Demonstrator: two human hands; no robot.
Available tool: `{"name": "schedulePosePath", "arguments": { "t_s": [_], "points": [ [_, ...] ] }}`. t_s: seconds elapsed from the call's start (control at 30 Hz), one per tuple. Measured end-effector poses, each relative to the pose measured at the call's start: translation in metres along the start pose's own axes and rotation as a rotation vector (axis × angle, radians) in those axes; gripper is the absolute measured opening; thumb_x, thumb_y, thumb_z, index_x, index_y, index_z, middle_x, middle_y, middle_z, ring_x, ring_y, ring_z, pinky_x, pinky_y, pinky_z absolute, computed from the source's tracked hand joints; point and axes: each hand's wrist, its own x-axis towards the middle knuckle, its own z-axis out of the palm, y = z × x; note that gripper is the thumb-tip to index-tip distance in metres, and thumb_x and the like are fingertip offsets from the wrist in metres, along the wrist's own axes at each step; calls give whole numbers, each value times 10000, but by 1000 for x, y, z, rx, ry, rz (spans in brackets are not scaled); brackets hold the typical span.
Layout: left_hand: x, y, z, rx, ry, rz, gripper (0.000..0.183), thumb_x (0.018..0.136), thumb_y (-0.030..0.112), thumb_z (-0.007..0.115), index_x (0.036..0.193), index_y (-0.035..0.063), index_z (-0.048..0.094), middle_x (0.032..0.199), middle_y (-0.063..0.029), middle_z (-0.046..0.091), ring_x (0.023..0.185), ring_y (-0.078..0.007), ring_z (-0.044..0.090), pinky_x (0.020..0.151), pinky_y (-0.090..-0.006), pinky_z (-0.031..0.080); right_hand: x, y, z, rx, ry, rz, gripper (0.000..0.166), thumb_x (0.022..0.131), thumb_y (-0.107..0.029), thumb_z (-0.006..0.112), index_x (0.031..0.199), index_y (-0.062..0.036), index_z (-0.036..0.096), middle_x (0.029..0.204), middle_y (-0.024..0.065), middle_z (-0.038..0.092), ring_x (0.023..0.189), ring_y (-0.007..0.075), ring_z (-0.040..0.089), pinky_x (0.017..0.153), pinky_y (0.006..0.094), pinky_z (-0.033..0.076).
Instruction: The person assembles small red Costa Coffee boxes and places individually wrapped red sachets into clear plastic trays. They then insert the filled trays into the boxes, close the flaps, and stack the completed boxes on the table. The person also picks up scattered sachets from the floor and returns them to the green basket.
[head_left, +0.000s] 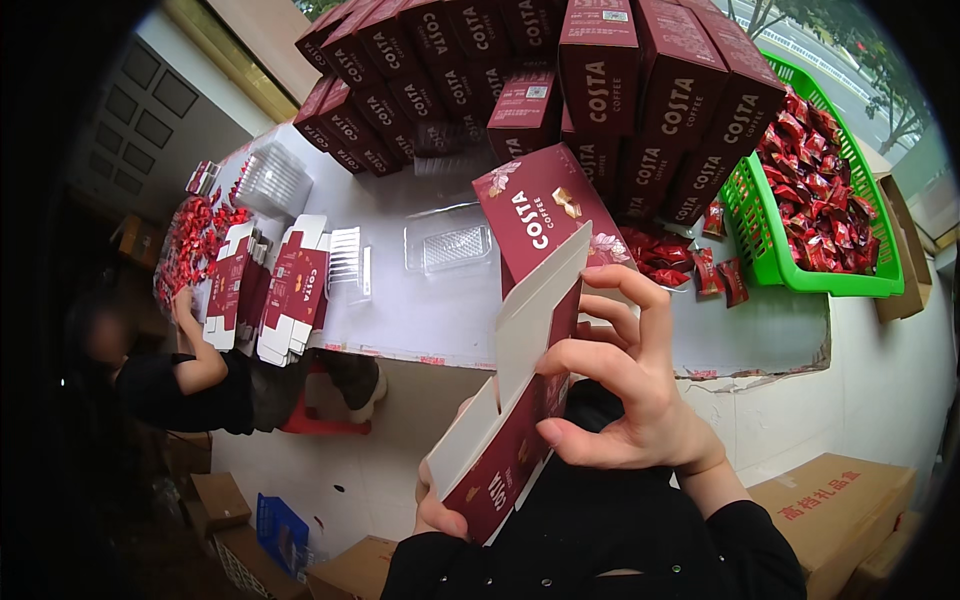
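Note:
A maroon folding carton (499, 457) with printed Costa Coffee branding is held tilted before my chest, its white inner flaps (540, 315) standing up. My left hand (442, 506) grips the lower left end, thumb on the printed face and most fingers hidden behind the carton. At the upper right end is my right hand (630, 382), with its thumb and index finger at the carton's edges and the other fingers curled by the raised flap. Just beyond, a closed Costa box (551, 202) lies slanted on the table. Beside it sits a clear plastic tray (450, 240).
Stacked Costa boxes (675, 105) line the table's back. At right stands a green basket (817, 281) of red wrapped pieces, with loose packets (709, 270) nearby. Flat cartons (292, 292) and nested clear trays (274, 180) lie left, near a seated person (195, 382). Cardboard boxes (832, 510) stand on the floor.

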Motion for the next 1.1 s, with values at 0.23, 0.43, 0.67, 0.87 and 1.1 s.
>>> {"name": "schedulePosePath", "arguments": {
  "t_s": [0.23, 0.43, 0.67, 0.87, 1.1],
  "points": [
    [46, 21, 36, 113, -250, 113, 1440, 369, 537, 791, 1538, -43, 181, 1472, -172, 384, 1401, -265, 351, 1157, -361, 232, -2, -3, -3, 67, -2, 82, 458, 711, -304, 864, 1023, -77, 616, 1315, 190, 264, 1130, 359, 513, 941, 434, 521],
    [43, 7, 1, 144, -413, 151, 1407, 352, 350, 840, 1524, -30, 159, 1424, -108, 423, 1336, -196, 405, 1123, -302, 256, 4, -10, -6, 35, -71, 116, 496, 664, -366, 897, 878, -53, 579, 1291, 180, 277, 1114, 356, 498, 944, 434, 511],
    [47, 10, -8, 39, -296, 372, 1047, 445, 105, 887, 1361, -54, 404, 1245, -130, 570, 1145, -226, 571, 990, -350, 437, 8, -5, 4, 182, 134, -183, 591, 665, -245, 895, 1060, -84, 486, 1401, 302, 325, 1267, 451, 444, 975, 438, 457],
    [54, 27, 15, 99, 47, 580, 660, 652, 178, 909, 1179, -58, 588, 1074, -116, 676, 984, -212, 647, 896, -331, 507, -10, -3, -5, 575, -88, 111, 952, 786, -131, 753, 1488, -85, 112, 1476, 268, 305, 1353, 333, 380, 1082, 428, 359],
    [66, 20, 36, 205, 172, 765, 1255, 720, 462, 858, 1501, 96, -55, 1325, -170, 490, 1226, -251, 507, 1001, -386, 433, -18, -5, -9, 612, -48, 261, 901, 877, -32, 639, 1548, -21, 36, 1531, 171, 285, 1403, 239, 326, 1136, 376, 275]
  ]
}}
